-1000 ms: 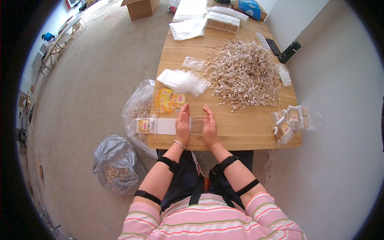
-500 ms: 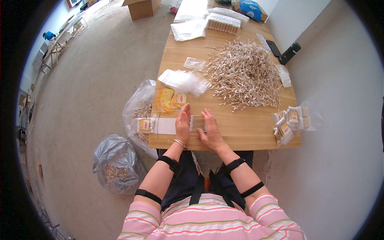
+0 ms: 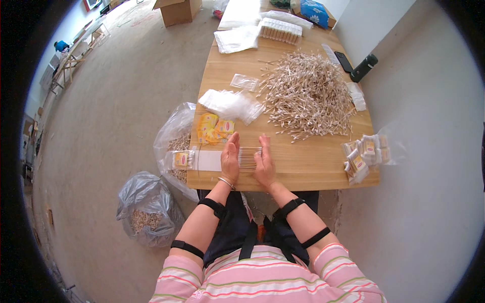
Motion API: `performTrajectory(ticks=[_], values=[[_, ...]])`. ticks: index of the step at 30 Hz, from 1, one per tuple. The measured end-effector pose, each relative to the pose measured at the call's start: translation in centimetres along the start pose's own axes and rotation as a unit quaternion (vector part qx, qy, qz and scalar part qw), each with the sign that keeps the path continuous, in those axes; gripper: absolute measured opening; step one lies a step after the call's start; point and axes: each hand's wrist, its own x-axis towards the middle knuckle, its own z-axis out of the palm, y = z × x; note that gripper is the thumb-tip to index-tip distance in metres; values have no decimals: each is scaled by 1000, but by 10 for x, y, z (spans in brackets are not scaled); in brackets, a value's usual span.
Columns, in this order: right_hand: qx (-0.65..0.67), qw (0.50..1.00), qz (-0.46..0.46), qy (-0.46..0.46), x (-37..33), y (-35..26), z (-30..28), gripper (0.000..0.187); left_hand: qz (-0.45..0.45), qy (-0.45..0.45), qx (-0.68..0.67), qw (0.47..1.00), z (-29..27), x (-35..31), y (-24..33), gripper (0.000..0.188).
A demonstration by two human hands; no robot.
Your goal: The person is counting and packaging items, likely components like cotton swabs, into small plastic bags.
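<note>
A flat row of cotton swabs [image 3: 247, 158] lies sideways on the wooden table between my two hands. My left hand [image 3: 230, 161] stands on edge at the left ends of the swabs, fingers stretched out. At their right ends is my right hand [image 3: 264, 165], its fingers straight and its thumb beside the row. Left of my left hand lies a white strip [image 3: 209, 160], partly hidden by that hand. A clear packet of swabs with a yellow label [image 3: 182, 160] sits at the table's left edge. Yellow printed cards [image 3: 208, 129] are spread just beyond my left hand.
A large heap of loose swabs [image 3: 308, 96] covers the right middle of the table [image 3: 303, 166]. Clear bags [image 3: 232, 104] lie left of it. Filled packets [image 3: 365, 151] sit at the right edge, a dark bottle [image 3: 365, 67] by the wall. Bags of swabs [image 3: 146, 212] stand on the floor.
My right hand has turned more upright, its fingers drawn together along the right ends of the swabs. My left hand has barely moved.
</note>
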Motion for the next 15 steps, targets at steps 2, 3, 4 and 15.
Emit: performTrajectory(ticks=[2,3,4,15], values=[[-82,996,-31,-18,-4,3,-7,57,-4,4,-2,1000,1,0,2,65],[-196,978,-58,-47,-7,3,-10,62,-4,3,1,1000,1,0,2,65],[-306,945,-85,-75,-9,2,-11,67,-5,2,5,1000,2,0,2,66],[-428,877,-88,-202,-23,-21,-8,89,-5,-2,0,1000,-2,-1,0,63]])
